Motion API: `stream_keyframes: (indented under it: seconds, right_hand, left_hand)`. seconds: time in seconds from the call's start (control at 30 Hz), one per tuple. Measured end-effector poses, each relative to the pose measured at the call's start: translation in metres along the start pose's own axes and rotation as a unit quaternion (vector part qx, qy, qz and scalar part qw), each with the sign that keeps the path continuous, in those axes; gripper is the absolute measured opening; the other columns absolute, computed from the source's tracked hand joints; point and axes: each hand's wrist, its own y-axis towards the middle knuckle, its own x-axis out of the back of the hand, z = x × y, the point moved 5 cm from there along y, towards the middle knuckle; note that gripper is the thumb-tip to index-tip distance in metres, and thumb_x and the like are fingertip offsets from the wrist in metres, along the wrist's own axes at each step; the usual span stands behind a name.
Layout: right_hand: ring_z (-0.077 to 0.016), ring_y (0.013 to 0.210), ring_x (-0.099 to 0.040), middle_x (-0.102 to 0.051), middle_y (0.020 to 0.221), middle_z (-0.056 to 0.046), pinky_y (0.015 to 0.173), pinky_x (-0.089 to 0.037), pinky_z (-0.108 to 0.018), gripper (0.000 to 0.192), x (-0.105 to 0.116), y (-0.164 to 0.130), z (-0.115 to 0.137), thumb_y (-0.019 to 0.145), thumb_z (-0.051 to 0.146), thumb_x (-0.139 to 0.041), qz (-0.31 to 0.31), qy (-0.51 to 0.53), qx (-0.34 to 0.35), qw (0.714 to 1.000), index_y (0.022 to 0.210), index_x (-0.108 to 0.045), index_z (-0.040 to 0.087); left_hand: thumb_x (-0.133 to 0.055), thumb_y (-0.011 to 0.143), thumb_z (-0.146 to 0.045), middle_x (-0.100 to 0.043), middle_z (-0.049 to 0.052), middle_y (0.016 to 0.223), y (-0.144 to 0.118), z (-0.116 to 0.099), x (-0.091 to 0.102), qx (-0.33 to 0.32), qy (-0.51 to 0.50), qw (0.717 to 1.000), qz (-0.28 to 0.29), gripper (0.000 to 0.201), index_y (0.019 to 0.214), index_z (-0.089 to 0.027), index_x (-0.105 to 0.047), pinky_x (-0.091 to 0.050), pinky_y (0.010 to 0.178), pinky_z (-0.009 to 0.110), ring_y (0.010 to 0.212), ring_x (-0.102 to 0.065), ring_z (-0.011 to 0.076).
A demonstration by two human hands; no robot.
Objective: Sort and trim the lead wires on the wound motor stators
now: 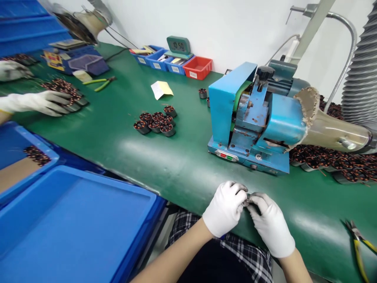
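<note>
A plain white wall (235,31) fills the upper part of the room, and a long green tabletop (118,94) runs along its foot, the surface smooth and slightly glossy. Light spreads evenly over the wall and settles on the green in soft, pale patches of glare. Toward the back stand blue bins (150,63) with white labels, a red bin (198,70) beside them, and a green digital clock (178,45) reading 10:50. At the right, a slanting pale pole (312,33) rises near a grey corrugated hose (359,74). Blue crates (29,25) occupy the upper left corner; a large blue tray (73,228) sits beside the tabletop's near edge.
</note>
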Motion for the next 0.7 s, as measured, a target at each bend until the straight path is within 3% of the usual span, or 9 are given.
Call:
stream_keyframes:
  seconds: [0.17,0.3,0.37,0.43,0.5,0.57,0.63,0.7]
  right_hand:
    - [-0.0142,0.057,-0.053,-0.056,0.069,-0.004,0.055,-0.041,-0.026,0.021,0.002,0.008,0.000,0.091,0.022,-0.040,0.014,-0.085,0.063,0.994,0.081,-0.057,0.016]
    - [-0.0095,0.066,-0.059,-0.060,0.076,-0.001,0.062,-0.046,-0.018,0.010,-0.001,0.010,-0.010,0.086,0.020,-0.051,0.008,0.054,-0.015,0.998,0.087,-0.060,0.016]
    - [-0.0092,0.066,-0.059,-0.059,0.075,-0.002,0.062,-0.046,-0.018,0.011,-0.002,0.009,-0.011,0.085,0.018,-0.053,-0.001,0.068,-0.028,0.997,0.090,-0.062,0.016]
    - [-0.0097,0.059,-0.055,-0.054,0.070,-0.003,0.055,-0.045,-0.019,0.018,0.002,0.010,-0.006,0.088,0.017,-0.047,-0.020,0.030,0.002,0.999,0.091,-0.064,0.016]
    - [-0.0095,0.053,-0.050,-0.049,0.066,-0.004,0.050,-0.042,-0.019,0.026,0.012,0.011,0.003,0.090,0.015,-0.039,-0.049,-0.012,0.044,0.998,0.090,-0.065,0.015]
    - [-0.0088,0.052,-0.048,-0.047,0.066,-0.004,0.049,-0.040,-0.018,0.027,0.025,0.013,0.013,0.089,0.014,-0.038,-0.080,-0.024,0.055,0.995,0.087,-0.064,0.015]
    - [-0.0086,0.055,-0.049,-0.050,0.068,-0.004,0.052,-0.041,-0.017,0.022,0.035,0.015,0.018,0.087,0.015,-0.042,-0.094,-0.001,0.025,0.995,0.080,-0.063,0.016]
    - [-0.0098,0.060,-0.052,-0.053,0.068,-0.004,0.056,-0.043,-0.017,0.019,0.040,0.017,0.018,0.085,0.018,-0.047,-0.081,0.052,-0.040,0.995,0.074,-0.062,0.017]
  left_hand:
    - [-0.049,0.077,-0.011,-0.049,0.004,0.120,0.001,0.007,0.005,0.029,-0.120,0.992,-0.007,0.016,0.093,-0.016,-0.050,-0.037,0.091,0.035,0.107,-0.044,0.0186]
    - [-0.074,0.058,-0.031,-0.033,0.018,0.134,0.004,0.026,0.010,0.037,-0.192,0.980,0.024,0.075,0.121,-0.008,-0.040,-0.034,0.101,0.033,0.124,-0.036,0.0232]
    - [-0.078,0.052,-0.033,-0.039,0.015,0.130,0.006,0.034,0.008,0.042,-0.173,0.983,0.044,0.071,0.113,-0.010,-0.050,-0.035,0.100,0.034,0.119,-0.041,0.0241]
    - [-0.080,0.051,-0.034,-0.048,0.011,0.123,0.007,0.036,0.009,0.042,-0.177,0.983,0.035,0.057,0.099,-0.013,-0.058,-0.036,0.099,0.034,0.113,-0.047,0.0233]
    - [-0.081,0.047,-0.032,-0.052,0.010,0.118,0.007,0.031,0.013,0.058,-0.220,0.974,0.012,0.060,0.099,-0.014,-0.058,-0.036,0.098,0.036,0.111,-0.048,0.0239]
    - [-0.078,0.053,-0.029,-0.055,0.009,0.112,0.005,0.023,0.015,0.131,-0.316,0.939,0.021,0.061,0.108,-0.015,-0.055,-0.043,0.089,0.036,0.100,-0.054,0.0216]
    - [-0.073,0.060,-0.024,-0.057,0.006,0.102,0.000,0.013,0.016,0.211,-0.426,0.878,0.054,0.059,0.114,-0.017,-0.050,-0.050,0.071,0.031,0.079,-0.058,0.0161]
    - [-0.070,0.062,-0.019,-0.057,0.006,0.095,-0.001,0.001,0.027,0.189,-0.482,0.855,0.039,0.044,0.103,-0.016,-0.054,-0.049,0.064,0.027,0.073,-0.057,0.0141]
